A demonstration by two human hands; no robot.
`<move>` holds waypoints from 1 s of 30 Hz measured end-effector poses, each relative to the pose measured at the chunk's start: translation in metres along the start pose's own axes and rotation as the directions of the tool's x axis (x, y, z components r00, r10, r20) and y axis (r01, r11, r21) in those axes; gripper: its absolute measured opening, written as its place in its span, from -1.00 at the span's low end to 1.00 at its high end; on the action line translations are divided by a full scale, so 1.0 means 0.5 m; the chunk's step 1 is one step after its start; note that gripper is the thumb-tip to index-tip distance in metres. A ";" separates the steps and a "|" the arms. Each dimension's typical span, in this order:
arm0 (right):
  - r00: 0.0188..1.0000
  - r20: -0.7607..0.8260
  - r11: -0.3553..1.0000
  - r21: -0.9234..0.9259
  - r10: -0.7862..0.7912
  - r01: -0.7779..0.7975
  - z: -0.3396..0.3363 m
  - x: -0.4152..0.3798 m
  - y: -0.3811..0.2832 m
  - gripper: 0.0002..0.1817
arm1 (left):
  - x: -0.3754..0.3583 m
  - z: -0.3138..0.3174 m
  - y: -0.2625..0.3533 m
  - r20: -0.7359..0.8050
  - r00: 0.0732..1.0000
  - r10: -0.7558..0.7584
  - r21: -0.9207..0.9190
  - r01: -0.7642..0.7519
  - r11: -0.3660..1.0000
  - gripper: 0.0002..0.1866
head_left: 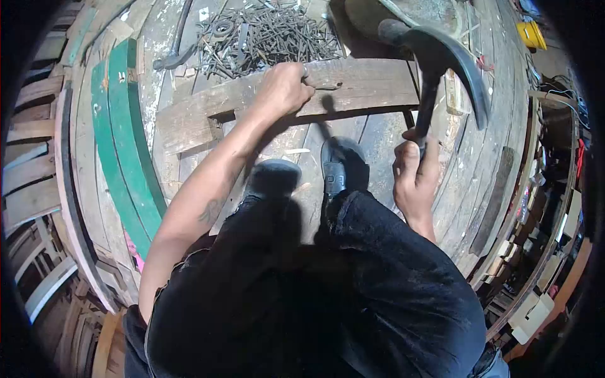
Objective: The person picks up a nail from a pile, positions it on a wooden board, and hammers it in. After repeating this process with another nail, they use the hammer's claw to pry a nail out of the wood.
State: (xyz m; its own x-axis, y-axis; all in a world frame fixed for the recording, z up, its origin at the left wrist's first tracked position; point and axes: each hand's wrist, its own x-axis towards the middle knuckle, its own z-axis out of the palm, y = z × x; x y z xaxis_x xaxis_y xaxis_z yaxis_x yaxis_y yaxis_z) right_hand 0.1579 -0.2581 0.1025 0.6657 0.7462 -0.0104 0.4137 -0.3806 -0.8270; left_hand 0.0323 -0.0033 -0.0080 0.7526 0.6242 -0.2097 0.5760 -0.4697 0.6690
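Observation:
My left hand point(283, 91) is closed in a pinch over a wooden beam point(372, 85) that lies crosswise in front of my feet. A thin nail point(326, 87) sticks out to the right from its fingertips, lying low along the beam's face. The beam has a notch cut near its left end. My right hand point(416, 167) grips a claw hammer point(441, 60) by the lower handle. The hammer is raised to the right of the nail, its curved claw toward the right and its striking face toward the left.
Behind the beam lies a heap of loose nails point(271, 38). A metal bar with a hooked end point(173, 60) rests left of it. Green-painted boards point(126, 145) lie at the left. Cluttered wooden shelving point(529, 208) runs along the right, with a yellow container point(531, 36) beyond.

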 end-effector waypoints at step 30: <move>0.958 0.174 0.953 -0.242 0.226 -0.181 0.013 -0.014 0.039 -0.63 | -0.038 0.055 -0.032 -0.296 0.854 0.428 0.308 -0.339 0.889 -0.77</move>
State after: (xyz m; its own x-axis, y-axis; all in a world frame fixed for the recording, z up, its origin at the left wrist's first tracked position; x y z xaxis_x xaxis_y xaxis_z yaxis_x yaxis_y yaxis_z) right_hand 0.1572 -0.2671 0.0831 0.6233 0.7244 -0.2946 0.4243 -0.6297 -0.6507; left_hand 0.0175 -0.0252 -0.0343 0.7949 0.5169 0.3178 0.3556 -0.8212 0.4462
